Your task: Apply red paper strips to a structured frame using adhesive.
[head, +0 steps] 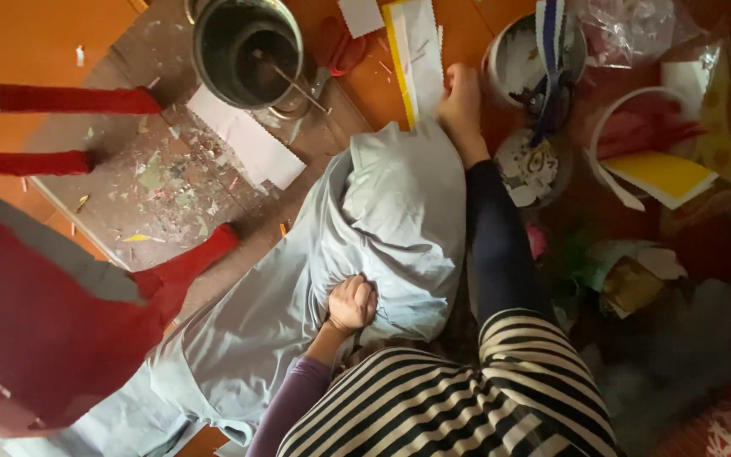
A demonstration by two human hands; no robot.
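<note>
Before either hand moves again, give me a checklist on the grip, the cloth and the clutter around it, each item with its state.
1. Left hand has a firm grip on the pale blue cloth: ok, fist bunched into it.
2. Right hand on the white and yellow paper strip: ok, resting at its lower end.
3. Right hand's grip shut on the strip: cannot tell.
4. Metal pot apart from the cloth: ok.
5. Floor around the cloth free of scraps: not ok, paper bits litter it.
</note>
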